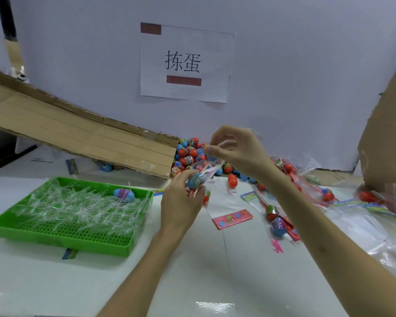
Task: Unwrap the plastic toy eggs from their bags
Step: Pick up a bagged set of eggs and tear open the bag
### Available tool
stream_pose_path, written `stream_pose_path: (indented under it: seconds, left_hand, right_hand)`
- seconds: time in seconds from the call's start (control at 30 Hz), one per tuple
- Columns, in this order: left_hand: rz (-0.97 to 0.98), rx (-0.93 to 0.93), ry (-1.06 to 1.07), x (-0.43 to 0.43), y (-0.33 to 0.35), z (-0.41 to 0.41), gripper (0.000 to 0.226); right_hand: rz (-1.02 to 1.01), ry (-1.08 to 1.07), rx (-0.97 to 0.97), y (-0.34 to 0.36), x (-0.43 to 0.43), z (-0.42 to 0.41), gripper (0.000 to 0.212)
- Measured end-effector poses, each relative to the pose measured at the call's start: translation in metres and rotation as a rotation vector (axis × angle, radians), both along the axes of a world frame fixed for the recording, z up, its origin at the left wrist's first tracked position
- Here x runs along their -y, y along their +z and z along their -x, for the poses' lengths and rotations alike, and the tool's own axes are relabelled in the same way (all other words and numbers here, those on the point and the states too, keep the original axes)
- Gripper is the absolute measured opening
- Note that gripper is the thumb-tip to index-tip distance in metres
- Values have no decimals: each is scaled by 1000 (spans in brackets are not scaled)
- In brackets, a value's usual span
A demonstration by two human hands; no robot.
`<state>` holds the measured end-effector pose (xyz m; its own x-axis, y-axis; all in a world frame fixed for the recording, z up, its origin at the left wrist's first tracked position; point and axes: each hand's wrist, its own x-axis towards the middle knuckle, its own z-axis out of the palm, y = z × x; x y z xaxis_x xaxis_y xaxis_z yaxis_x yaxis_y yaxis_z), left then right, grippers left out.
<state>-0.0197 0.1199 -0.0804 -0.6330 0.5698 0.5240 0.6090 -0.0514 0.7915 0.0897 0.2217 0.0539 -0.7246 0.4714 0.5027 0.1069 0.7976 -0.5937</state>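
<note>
**Desk:** What is nearest the lens?

**Photographer:** A white table (192, 282) carrying a green tray (62, 241) half covered in clear plastic strips (78, 209). One blue egg with a purple band (124, 194) lies in the tray's far right corner.

**Desk:** And the hands?

**Photographer:** Both are held up just right of the tray. The left hand (181, 202) curls its fingers round a second blue egg (196, 179), gripping it through a clear bag (206, 168). The right hand (236, 152), higher and farther back, pinches the bag's top between thumb and forefinger. Its other fingers are loosely curled above.

**Desk:** What lies beyond them?

**Photographer:** Farther right of the tray, a flat clear bag with a red header card (232, 218) lies on the table, with bagged eggs (274, 218) beside it. Behind the tray's far right corner, a heap of loose red and blue eggs (190, 154) sits at the low end of a cardboard flap (78, 131). The flap slopes upward to the left behind the tray. On the wall behind the tray hangs a paper sign (185, 62) bearing two large characters.
</note>
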Motion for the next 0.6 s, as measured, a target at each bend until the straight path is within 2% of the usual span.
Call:
stream_pose_path:
  seconds: [0.17,0.27,0.3,0.33,0.43,0.47,0.5,0.6]
  left_hand:
    - [-1,80,-4,2,-1,1,38]
    - [0,100,35,4,1,2,34]
    - [-8,109,53,4,2,2,32]
    - [-18,118,73,5,2,2,29]
    - [-42,135,113,8,4,1,26]
    - [-51,139,115,9,5,1,28]
    - [-62,147,110,9,6,1,30]
    - [-106,171,80,9,7,1,35]
  right_hand:
    - [-85,-62,41,-20,-8,7,17]
    - [-35,-298,-240,-26,-24,7,15]
    - [1,-374,-275,-32,-31,8,16]
    - [50,-417,-214,-40,-36,10,16]
    - [182,-331,334,-88,-40,21,20]
    - [175,-290,458,-105,-38,23,23]
    - [147,-276,494,-118,-36,24,23]
    - [119,-311,375,-124,-34,22,8]
